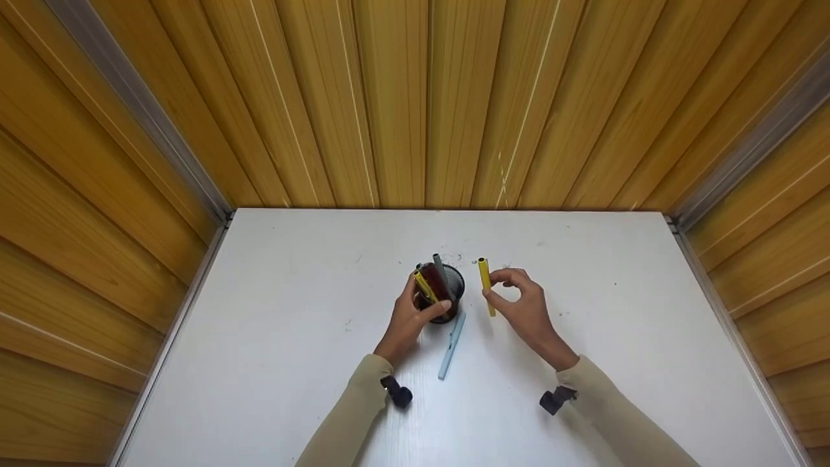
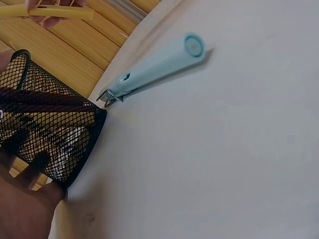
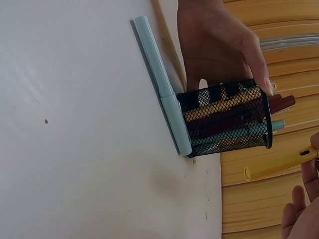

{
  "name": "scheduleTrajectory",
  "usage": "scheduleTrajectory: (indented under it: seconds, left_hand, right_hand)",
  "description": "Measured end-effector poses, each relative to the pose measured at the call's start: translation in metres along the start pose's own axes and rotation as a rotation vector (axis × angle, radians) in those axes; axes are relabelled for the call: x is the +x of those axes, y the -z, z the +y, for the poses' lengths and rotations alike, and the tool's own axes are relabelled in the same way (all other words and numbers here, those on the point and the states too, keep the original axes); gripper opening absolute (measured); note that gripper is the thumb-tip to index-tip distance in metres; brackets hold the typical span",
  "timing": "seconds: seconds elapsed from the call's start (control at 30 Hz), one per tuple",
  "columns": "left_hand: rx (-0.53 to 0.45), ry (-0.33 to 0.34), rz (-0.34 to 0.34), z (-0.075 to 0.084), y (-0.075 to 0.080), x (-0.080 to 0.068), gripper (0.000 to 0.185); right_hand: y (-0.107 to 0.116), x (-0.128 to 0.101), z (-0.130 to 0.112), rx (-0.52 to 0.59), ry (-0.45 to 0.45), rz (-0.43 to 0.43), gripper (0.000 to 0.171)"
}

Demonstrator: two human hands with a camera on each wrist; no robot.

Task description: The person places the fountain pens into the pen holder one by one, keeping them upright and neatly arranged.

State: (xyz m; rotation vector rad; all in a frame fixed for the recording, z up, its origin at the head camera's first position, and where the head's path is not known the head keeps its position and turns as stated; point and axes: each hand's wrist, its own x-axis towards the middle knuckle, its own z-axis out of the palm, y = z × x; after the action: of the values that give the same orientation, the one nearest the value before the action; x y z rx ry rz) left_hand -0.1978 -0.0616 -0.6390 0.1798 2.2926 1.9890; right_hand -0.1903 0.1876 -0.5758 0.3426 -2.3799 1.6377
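Note:
A black mesh pen cup (image 1: 447, 292) stands mid-table with a yellow, a dark red and a grey pen in it. My left hand (image 1: 423, 303) grips the cup from its left side, thumb across the front. My right hand (image 1: 493, 287) pinches a yellow pen (image 1: 485, 285) just right of the cup, held off the table. A light blue pen (image 1: 452, 347) lies flat on the table with one end touching the cup's base. The left wrist view shows the cup (image 2: 45, 134) and blue pen (image 2: 154, 69); the right wrist view shows the cup (image 3: 229, 119) and yellow pen (image 3: 279, 164).
The white table (image 1: 292, 363) is boxed in by wood-panelled walls (image 1: 415, 97) at the back and both sides, with metal trim along the edges. Small dark marks dot the surface near the cup.

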Motion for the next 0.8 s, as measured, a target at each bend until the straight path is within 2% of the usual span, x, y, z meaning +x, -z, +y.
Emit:
scheduleTrajectory:
  seconds: [0.37, 0.8]
  left_hand:
    - [-0.023, 0.016, 0.000, 0.001, -0.001, 0.000, 0.099]
    - [-0.013, 0.010, -0.003, -0.002, 0.000, 0.001, 0.095]
  right_hand:
    - [-0.010, 0.014, -0.009, 0.054, 0.013, -0.021, 0.022]
    - [-0.020, 0.024, -0.015, 0.053, 0.052, -0.036, 0.024]
